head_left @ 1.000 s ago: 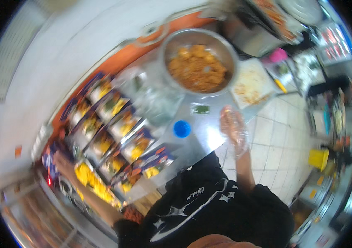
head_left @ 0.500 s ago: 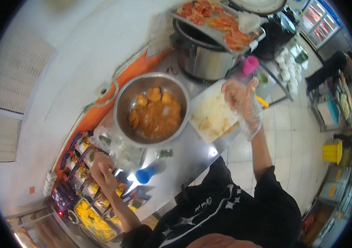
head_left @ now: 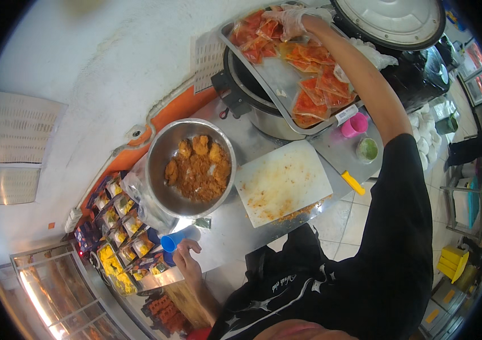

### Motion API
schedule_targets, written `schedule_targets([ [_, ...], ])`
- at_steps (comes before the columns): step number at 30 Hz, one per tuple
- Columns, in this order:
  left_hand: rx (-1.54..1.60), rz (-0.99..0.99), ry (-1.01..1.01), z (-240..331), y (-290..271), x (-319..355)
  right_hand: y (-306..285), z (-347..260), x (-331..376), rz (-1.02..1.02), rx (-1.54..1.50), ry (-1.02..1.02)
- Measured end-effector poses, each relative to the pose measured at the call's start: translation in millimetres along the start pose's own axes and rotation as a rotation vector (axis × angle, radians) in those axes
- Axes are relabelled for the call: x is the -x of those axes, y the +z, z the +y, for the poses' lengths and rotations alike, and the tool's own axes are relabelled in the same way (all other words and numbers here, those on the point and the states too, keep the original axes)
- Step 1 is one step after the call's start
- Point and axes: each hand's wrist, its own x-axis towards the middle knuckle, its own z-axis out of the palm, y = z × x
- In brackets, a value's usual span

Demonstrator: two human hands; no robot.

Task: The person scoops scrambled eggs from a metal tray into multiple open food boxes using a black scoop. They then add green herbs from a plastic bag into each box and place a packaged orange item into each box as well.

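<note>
My right hand (head_left: 294,24), in a clear plastic glove, reaches to the far end of a metal tray (head_left: 279,107) of flat sachets of red-orange sauce (head_left: 315,93). Its fingertips are among the sachets; whether they grip one is hard to see. Bare and empty, my left hand (head_left: 187,259) hovers with loosely bent fingers beside a blue cup (head_left: 169,242) at the table's near edge. A steel bowl (head_left: 153,190) of browned pieces and crumbs (head_left: 201,173) stands between the wall and a crumb-strewn white cutting board (head_left: 286,181).
Under the tray is a large pot (head_left: 272,123). A pink cup (head_left: 355,124), a green-filled cup (head_left: 367,149) and a yellow handle (head_left: 353,182) lie right of the board. Several packed food portions (head_left: 130,224) crowd the left end. A round lid (head_left: 394,17) rests at the back right.
My right hand has gone from above the cutting board up to the tray's far end. My left hand has drawn back from the packed portions to near the blue cup. The view has shifted.
</note>
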Motion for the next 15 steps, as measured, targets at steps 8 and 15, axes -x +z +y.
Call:
schedule_targets([
  [8, 0.025, 0.038, -0.027, 16, 40, -3, -11, 8, -4, -0.002, 0.111, -0.137],
  [15, 0.069, -0.041, 0.000, 19, 63, -17, 1, 51, -28, 0.298, -0.534, -0.118],
])
